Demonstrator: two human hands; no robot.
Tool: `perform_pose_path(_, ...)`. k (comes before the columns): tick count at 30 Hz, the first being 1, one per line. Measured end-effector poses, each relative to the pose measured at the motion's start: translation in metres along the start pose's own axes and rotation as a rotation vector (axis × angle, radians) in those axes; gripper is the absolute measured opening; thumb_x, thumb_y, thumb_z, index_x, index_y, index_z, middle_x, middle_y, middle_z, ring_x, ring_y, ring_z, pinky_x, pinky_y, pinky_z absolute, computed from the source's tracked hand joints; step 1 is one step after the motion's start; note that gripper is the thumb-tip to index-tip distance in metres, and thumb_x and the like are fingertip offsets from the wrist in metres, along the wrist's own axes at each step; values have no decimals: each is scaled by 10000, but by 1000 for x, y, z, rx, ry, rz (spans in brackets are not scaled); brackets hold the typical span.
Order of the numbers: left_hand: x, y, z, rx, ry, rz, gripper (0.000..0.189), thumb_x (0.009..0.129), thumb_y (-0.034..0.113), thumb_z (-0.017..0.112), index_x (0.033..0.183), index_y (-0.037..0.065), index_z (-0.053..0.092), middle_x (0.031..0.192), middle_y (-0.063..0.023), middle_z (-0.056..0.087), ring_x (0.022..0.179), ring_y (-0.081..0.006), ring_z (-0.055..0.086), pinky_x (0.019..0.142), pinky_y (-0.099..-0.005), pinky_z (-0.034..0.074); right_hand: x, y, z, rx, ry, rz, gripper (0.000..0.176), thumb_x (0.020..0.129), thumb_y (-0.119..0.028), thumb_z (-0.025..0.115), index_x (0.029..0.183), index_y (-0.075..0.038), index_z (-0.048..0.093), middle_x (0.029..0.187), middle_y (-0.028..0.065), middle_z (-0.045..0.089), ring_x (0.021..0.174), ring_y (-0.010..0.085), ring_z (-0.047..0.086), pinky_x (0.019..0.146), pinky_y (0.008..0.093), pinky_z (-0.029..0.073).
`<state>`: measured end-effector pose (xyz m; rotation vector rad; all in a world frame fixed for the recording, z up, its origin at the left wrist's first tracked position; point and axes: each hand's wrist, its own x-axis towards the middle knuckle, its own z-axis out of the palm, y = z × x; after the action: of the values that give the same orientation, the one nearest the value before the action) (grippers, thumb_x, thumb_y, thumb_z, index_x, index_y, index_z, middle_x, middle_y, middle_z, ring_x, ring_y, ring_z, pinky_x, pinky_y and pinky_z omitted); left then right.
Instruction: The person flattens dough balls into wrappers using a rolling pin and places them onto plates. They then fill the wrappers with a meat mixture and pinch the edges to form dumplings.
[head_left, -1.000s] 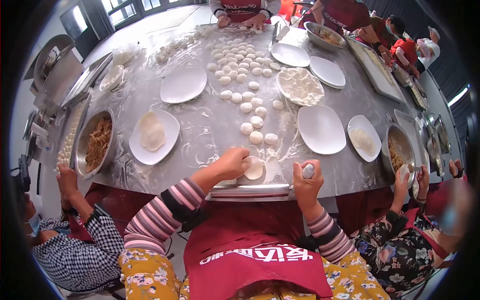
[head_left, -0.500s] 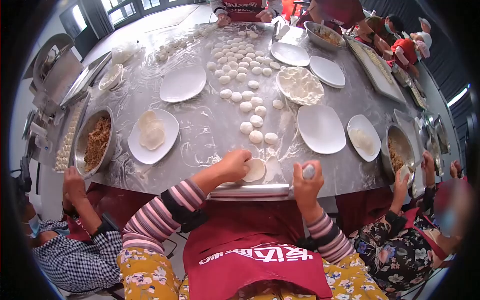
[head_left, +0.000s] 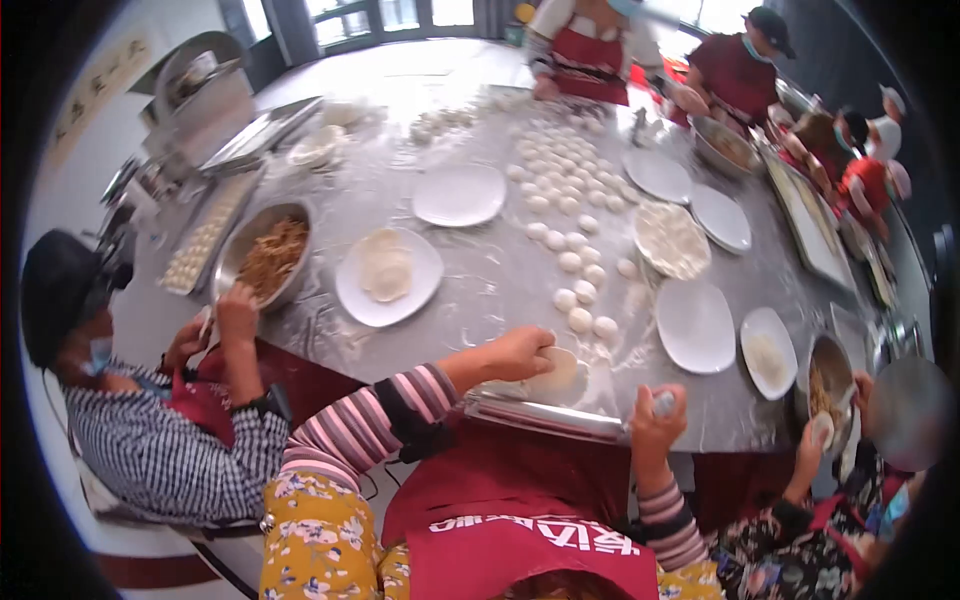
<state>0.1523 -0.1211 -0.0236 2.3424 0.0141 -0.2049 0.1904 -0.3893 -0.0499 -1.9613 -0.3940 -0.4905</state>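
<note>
Near the front edge of the floury metal table (head_left: 400, 350), my left hand (head_left: 522, 353) has its fingers closed on the edge of a flat round dough wrapper (head_left: 556, 372). My right hand (head_left: 657, 420) is wrapped around a rolling pin (head_left: 664, 403), whose grey end shows above the fist. Small white dough balls (head_left: 580, 320) lie beyond my hands in a long cluster. A white plate (head_left: 362, 314) to the left holds several rolled wrappers (head_left: 386, 267).
A steel bowl of filling (head_left: 234, 238) stands at left beside a person in a checked shirt (head_left: 185, 450). At right are white plates (head_left: 694, 330), a flour bowl (head_left: 672, 241) and another filling bowl (head_left: 827, 372). Other people stand at the far side.
The view has turned left, so the table and my hands appear further right and lower. The person at the left has moved a hand to the filling bowl's rim.
</note>
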Motion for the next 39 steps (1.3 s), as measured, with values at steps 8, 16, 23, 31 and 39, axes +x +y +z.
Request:
perform_pose_path(8,-68,-86,-160,492,563,-550,328,763,222,639,1016,17,604,975,-172,638,927,-288,612,812,-376,475,2,5,4,265,-61,110,203,784,-21,665,765,-47,465,608,41,446,527,128,435,491,272,381)
perform_pose_path(16,59,-33,-44,280,340,183,272,781,138,591,1035,43,591,1009,-160,595,973,-334,557,854,-382,447,8,-14,-1,132,-6,-104,207,753,-6,683,766,-56,482,611,75,477,502,153,456,476,282,383)
perform_pose_path(23,106,41,54,679,159,462,218,725,121,623,936,70,601,939,-130,578,928,-299,562,781,-391,453,5,-11,-1,175,-16,-71,221,760,-17,685,766,-62,469,599,55,467,492,137,436,464,279,376)
perform_pose_path(31,46,44,33,284,49,168,139,711,114,656,810,33,605,798,-137,602,773,-298,592,687,-381,474,0,-5,-6,207,-60,4,217,759,-15,687,771,-61,476,591,46,447,503,119,422,459,277,369)
perform_pose_path(39,20,-4,36,-313,90,-146,145,751,117,659,821,-8,632,715,-80,630,650,-144,598,600,-300,485,63,-23,32,81,-37,-282,230,749,-56,706,785,-48,479,603,104,506,490,215,490,467,329,394)
